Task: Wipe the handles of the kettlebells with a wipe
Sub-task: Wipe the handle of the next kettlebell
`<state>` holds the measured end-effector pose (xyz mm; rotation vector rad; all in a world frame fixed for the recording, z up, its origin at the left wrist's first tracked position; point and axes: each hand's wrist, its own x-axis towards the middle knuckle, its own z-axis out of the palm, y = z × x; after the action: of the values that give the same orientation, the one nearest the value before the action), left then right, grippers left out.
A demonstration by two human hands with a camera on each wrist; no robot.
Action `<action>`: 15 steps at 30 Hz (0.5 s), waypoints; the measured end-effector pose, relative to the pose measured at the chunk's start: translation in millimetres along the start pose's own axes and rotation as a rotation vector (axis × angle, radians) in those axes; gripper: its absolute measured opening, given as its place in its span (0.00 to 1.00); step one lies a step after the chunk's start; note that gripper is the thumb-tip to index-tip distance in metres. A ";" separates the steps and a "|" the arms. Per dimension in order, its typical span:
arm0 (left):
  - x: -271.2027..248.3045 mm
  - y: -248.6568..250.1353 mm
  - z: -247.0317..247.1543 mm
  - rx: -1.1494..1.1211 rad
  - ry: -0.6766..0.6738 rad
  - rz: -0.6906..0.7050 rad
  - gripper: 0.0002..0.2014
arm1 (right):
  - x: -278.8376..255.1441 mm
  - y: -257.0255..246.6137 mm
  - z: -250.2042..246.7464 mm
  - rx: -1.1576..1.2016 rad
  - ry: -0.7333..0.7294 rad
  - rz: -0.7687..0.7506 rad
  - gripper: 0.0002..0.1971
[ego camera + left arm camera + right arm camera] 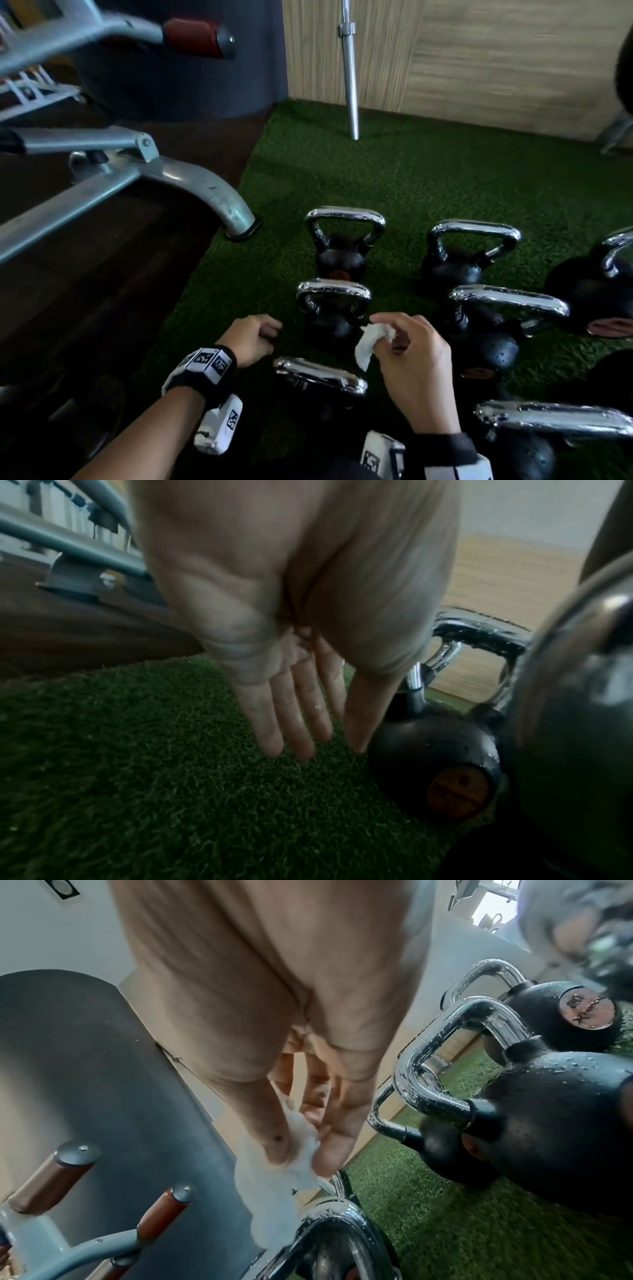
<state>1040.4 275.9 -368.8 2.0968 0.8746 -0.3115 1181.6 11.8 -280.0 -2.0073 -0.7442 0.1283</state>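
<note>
Several black kettlebells with wet chrome handles stand in rows on green turf. My right hand pinches a crumpled white wipe between thumb and fingers, just right of the middle kettlebell handle and above the near one. The right wrist view has the wipe hanging from my right hand over a chrome handle. To the left of that same column, my left hand holds nothing. In the left wrist view, my left hand has straight fingers pointing at the turf beside a kettlebell.
A grey bench frame stands on the dark floor to the left. A steel barbell leans on the wooden wall at the back. More kettlebells crowd the right side; a larger one sits at the far right.
</note>
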 end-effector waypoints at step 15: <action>69.7 40.0 35.8 -0.194 -0.055 0.079 0.48 | 75.3 -10.8 15.1 -0.099 0.052 0.070 0.15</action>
<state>1121.2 264.8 -401.7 1.9279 0.7566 -0.2318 1232.0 68.5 -263.8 -2.1239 -0.6592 0.0810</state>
